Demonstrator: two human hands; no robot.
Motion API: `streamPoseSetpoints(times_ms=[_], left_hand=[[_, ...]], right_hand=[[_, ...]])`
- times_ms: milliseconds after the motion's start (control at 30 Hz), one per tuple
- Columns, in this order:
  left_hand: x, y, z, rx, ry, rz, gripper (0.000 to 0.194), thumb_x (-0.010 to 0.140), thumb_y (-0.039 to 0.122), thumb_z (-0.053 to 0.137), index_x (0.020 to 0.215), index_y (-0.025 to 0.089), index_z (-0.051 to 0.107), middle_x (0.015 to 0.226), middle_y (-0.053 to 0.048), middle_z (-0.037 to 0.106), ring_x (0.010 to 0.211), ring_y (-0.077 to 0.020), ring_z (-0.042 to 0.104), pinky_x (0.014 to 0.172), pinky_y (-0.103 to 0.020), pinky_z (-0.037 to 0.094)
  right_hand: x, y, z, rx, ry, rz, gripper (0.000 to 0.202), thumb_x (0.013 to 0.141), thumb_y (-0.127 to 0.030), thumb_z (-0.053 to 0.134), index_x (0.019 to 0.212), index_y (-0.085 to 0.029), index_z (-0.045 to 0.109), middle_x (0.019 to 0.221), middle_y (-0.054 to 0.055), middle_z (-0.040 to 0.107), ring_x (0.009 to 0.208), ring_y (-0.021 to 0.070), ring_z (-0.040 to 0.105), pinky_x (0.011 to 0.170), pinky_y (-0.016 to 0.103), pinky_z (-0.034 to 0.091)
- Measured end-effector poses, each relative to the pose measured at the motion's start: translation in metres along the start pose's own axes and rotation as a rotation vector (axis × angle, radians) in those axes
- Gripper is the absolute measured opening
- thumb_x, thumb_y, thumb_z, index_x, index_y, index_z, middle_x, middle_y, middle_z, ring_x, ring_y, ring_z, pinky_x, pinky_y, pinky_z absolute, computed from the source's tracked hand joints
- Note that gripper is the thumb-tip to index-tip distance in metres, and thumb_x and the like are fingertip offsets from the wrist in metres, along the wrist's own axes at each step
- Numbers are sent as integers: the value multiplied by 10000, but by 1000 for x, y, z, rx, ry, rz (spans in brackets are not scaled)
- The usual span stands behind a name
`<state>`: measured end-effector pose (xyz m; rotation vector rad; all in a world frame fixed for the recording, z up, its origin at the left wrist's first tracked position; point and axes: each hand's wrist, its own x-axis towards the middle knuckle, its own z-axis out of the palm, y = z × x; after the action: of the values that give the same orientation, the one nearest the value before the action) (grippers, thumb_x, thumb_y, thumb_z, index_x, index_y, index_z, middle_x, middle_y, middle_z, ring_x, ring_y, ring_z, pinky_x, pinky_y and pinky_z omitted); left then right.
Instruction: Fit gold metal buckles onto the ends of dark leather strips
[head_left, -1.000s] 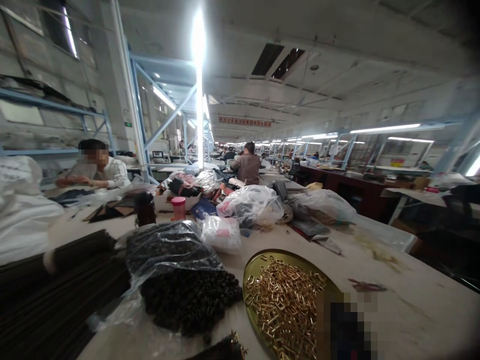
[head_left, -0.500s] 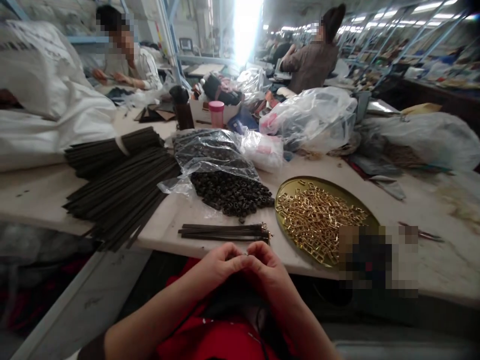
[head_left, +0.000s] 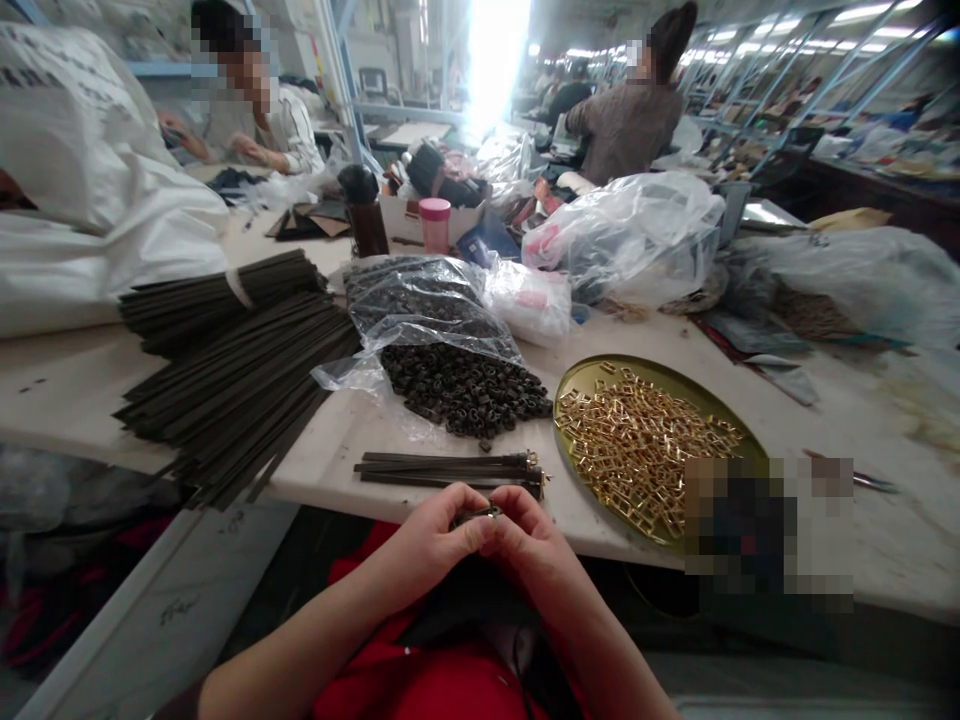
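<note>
My left hand [head_left: 441,532] and my right hand [head_left: 531,532] meet at the table's front edge, fingers pinched together. Between their fingertips shows a small part of a dark strap [head_left: 466,517], with a metallic glint beside it. The fingers cover the rest. Just beyond them lies a short stack of dark straps [head_left: 442,468] with gold buckles [head_left: 538,472] at the right ends. Dark loops [head_left: 469,390] spill from a clear plastic bag [head_left: 427,295] behind the stack. To the right, a gold oval tray [head_left: 600,368] holds many gold buckles [head_left: 645,445].
Long dark strips [head_left: 240,400] lie fanned at left, partly banded. Farther back stand a pink-lidded jar [head_left: 435,225], a dark bottle [head_left: 365,215] and plastic bags [head_left: 630,235]. A pointed tool [head_left: 862,478] lies at right, near a blurred patch. Two people work beyond the table.
More of the dark strap shows between my fingertips now, as the fingers have shifted slightly. The view has moved a little. The co-worker at left has spread their hands apart.
</note>
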<state>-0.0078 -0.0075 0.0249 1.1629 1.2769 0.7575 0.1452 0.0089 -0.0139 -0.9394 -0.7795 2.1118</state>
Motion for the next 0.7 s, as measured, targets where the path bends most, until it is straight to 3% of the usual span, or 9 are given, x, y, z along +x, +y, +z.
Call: streamPoseSetpoints(times_ms=[133,300,700], left_hand=[[0,-3,-1,3,-10,-7,231,792,387,555,819,158,558,735,17,587,706,-138,524,676,-252,407],[0,-3,0,-118,-75,12,214,810,368,526,814,154,525,726,-2,612,720,-155,558,709,-286,431],[-2,9,8,14,-36,86,257,818,408,484,809,157,540,757,-17,593,744,-164,545,726,-277,418]], right_hand=[[1,-1,1,17,-22,54,311,673,-264,732,903,-192,535,681,-49,568,577,67,498,571,198,360],[2,1,-3,110,-58,36,291,713,-358,697,901,-180,566,650,-38,572,576,70,498,604,208,378],[1,-8,5,157,-10,35,317,631,-321,757,795,-199,515,639,-55,536,522,68,458,536,196,357]])
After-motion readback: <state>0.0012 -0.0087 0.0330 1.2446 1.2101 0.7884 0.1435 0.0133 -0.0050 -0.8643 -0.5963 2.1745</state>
